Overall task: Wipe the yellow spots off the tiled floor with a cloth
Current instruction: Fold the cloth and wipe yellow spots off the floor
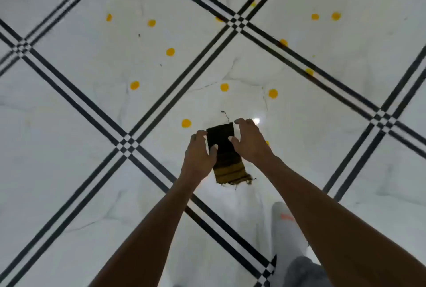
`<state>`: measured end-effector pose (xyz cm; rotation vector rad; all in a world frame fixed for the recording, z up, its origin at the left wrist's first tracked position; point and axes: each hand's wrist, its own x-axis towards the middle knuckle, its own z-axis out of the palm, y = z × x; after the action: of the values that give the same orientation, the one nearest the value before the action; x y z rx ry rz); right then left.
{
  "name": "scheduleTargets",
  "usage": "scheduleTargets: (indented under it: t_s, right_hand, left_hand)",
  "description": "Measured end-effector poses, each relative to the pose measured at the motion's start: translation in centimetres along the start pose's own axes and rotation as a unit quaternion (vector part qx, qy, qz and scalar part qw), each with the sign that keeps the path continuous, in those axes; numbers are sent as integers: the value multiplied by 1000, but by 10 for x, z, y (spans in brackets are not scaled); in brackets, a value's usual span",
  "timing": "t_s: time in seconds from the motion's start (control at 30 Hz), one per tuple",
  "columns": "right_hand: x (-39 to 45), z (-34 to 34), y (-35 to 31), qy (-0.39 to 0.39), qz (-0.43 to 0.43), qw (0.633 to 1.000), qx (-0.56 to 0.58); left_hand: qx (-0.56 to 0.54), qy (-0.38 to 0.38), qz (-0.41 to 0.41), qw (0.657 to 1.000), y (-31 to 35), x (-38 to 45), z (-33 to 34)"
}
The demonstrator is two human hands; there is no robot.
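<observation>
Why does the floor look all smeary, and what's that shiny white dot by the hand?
In the head view the tiled floor and its black lines are smeared by motion blur, worst toward the edges; the wide lens bends the lines a little; the white dot beside the right hand is light glaring off the glossy tile.

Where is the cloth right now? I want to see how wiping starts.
In the head view the cloth is low of centre, held between the left hand and right hand, above the floor, just right of a yellow spot.
</observation>
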<state>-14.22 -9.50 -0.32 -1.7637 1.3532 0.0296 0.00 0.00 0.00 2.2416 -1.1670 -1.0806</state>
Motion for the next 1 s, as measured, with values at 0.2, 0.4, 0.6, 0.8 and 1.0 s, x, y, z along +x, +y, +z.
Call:
scheduleTargets:
  t_s: [0.2, 0.4, 0.6, 0.8, 1.0]
  right_hand:
    - [10, 55, 31, 56, 17, 997, 40]
    - [17, 46, 23, 51, 59, 983, 164]
    - [7, 17, 3, 89, 17, 963, 254]
    - [3, 10, -32, 88, -119, 978, 145]
    - [-6, 8, -36, 133, -88, 952, 262]
  left_hand:
    - [-54, 78, -33, 995, -24, 31, 51]
    - [-194, 94, -70, 974, -22, 51, 43]
    - [-265, 130, -37, 955, 0, 42, 11]
    - [-468, 27, -7, 883, 9, 36, -5]
    - [-525, 8, 3, 851, 7, 32, -17]
